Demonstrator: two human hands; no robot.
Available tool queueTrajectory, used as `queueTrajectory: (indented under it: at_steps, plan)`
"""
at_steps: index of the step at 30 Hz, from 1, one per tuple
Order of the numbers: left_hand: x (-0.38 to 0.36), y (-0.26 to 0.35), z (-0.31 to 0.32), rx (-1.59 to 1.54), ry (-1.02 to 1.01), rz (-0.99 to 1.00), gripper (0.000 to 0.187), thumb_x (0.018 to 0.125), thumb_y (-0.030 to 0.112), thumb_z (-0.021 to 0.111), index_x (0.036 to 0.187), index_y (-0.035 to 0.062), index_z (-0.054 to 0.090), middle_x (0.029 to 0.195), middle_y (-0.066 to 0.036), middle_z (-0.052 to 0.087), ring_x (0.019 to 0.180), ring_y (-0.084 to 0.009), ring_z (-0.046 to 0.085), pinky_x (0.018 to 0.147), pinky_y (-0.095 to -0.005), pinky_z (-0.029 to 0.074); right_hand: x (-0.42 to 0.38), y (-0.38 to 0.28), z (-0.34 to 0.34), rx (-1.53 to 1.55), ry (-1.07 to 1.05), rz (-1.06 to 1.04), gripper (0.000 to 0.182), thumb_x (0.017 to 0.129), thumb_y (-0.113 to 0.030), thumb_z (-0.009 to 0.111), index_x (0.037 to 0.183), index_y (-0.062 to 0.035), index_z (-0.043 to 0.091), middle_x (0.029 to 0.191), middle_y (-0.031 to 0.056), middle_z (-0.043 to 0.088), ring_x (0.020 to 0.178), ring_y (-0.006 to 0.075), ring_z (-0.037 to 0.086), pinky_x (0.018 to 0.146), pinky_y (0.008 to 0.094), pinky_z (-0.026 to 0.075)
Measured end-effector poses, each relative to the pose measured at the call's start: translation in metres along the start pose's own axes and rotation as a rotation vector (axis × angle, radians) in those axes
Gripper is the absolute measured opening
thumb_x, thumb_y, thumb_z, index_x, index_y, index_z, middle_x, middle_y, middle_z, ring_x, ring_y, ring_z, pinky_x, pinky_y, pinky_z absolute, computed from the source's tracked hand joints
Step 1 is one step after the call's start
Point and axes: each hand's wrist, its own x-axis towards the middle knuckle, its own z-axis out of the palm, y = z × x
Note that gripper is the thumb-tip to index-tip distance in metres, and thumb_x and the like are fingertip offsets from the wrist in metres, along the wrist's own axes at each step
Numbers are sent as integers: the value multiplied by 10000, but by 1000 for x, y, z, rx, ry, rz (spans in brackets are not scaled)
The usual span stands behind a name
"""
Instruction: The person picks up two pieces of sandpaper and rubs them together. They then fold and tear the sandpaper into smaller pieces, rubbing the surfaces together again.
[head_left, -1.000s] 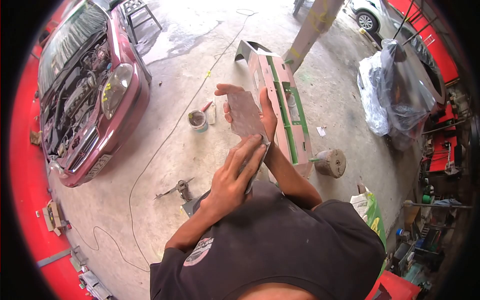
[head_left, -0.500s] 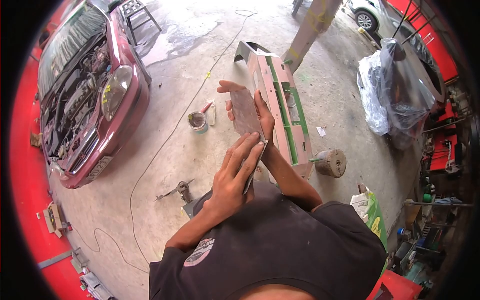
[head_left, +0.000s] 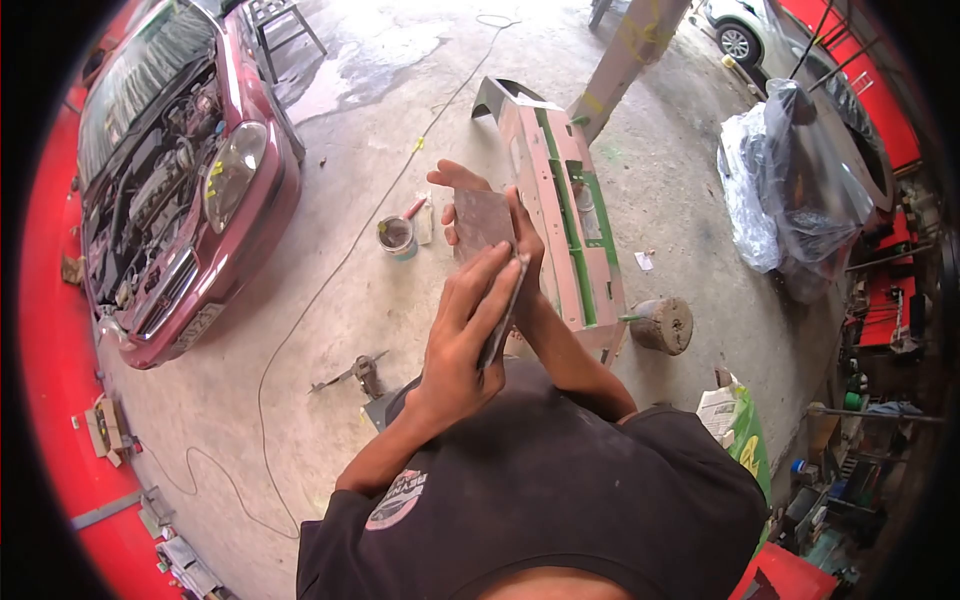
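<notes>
A flat grey-brown sheet (head_left: 483, 222) lies across the palm of my right hand (head_left: 528, 245), whose thumb is at its right edge and whose fingertips show past its left edge. My left hand (head_left: 462, 325) presses on the lower part of the sheet, fingers together and pointing up and right. A thin dark grey piece (head_left: 500, 322) sticks out under the left fingers, pinched by that hand; whether it is a fold of the same sheet, I cannot tell. Both hands touch in front of my chest.
A pink and green bumper (head_left: 560, 210) rests beside a round block (head_left: 662, 326). Left of my hands stands a small can (head_left: 396, 236) on the concrete floor. A maroon car (head_left: 215, 235) with its engine exposed is at left, a plastic-covered panel (head_left: 800, 190) at right. A cable (head_left: 325, 285) crosses the floor.
My left hand has moved slightly up along the sheet, covering more of its lower part. The fingertips of my right hand have shifted slightly left. The view has moved a little.
</notes>
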Motion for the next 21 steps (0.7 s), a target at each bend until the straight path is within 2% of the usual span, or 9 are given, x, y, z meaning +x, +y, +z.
queueTrajectory:
  at_steps: [3, 4, 7, 10, 13, 19, 21]
  plan:
    - [-10, -3, 7, -26, -64, 16, 672, 797, -219, 582, 1442, -31, 603, 1445, -257, 545, 1325, -441, 562, 1087, -466, 504, 7, -7, -8, 143, 19, 50, 745, 1145, -550, 217, 1564, 12, 469, 1498, 125, 554, 913, 92, 542, 763, 208, 499]
    - [-11, -3, 6, -20, -68, 18, 674, 794, -217, 585, 1440, -30, 604, 1438, -254, 552, 1315, -440, 564, 1084, -467, 506, 6, -7, -7, 138, 46, 46, 744, 1145, -548, 224, 1562, 17, 472, 1486, 145, 562, 904, 100, 572, 736, 215, 510]
    - [-11, 1, 3, 1, -89, 13, 680, 783, -213, 590, 1437, -29, 607, 1408, -247, 573, 1288, -436, 572, 1072, -467, 509, 8, -3, -13, 258, -18, 73, 788, 1127, -555, 311, 1626, 55, 308, 1560, 217, 471, 980, 185, 609, 776, 279, 570]
    - [-6, 3, 1, 19, -85, 17, 686, 775, -212, 591, 1436, -28, 609, 1381, -239, 589, 1274, -426, 579, 1064, -468, 505, 7, -7, -4, 139, 48, 59, 738, 1149, -547, 226, 1568, 10, 465, 1477, 138, 567, 911, 99, 568, 764, 217, 519]
    - [-3, 5, -2, 37, -75, 9, 682, 777, -212, 590, 1433, -26, 611, 1359, -232, 600, 1266, -413, 587, 1062, -465, 498, 7, -10, -3, 190, -13, 117, 741, 1146, -560, 223, 1574, -3, 458, 1480, 123, 560, 916, 96, 561, 780, 219, 519]
    - [25, -4, -7, 9, 93, -47, 702, 769, -226, 573, 1439, -19, 605, 1349, -226, 593, 1245, -404, 600, 1070, -437, 492, -2, 3, 11, -125, -7, -35, 742, 1138, -580, 250, 1582, -15, 434, 1471, 116, 552, 923, 114, 550, 803, 210, 516]
    - [28, -8, -11, -21, 38, -34, 697, 779, -228, 562, 1442, -17, 604, 1354, -227, 587, 1222, -401, 604, 1075, -425, 486, 3, 2, 8, 40, 17, 26, 737, 1136, -571, 266, 1585, -8, 424, 1471, 117, 554, 957, 118, 543, 858, 227, 512]
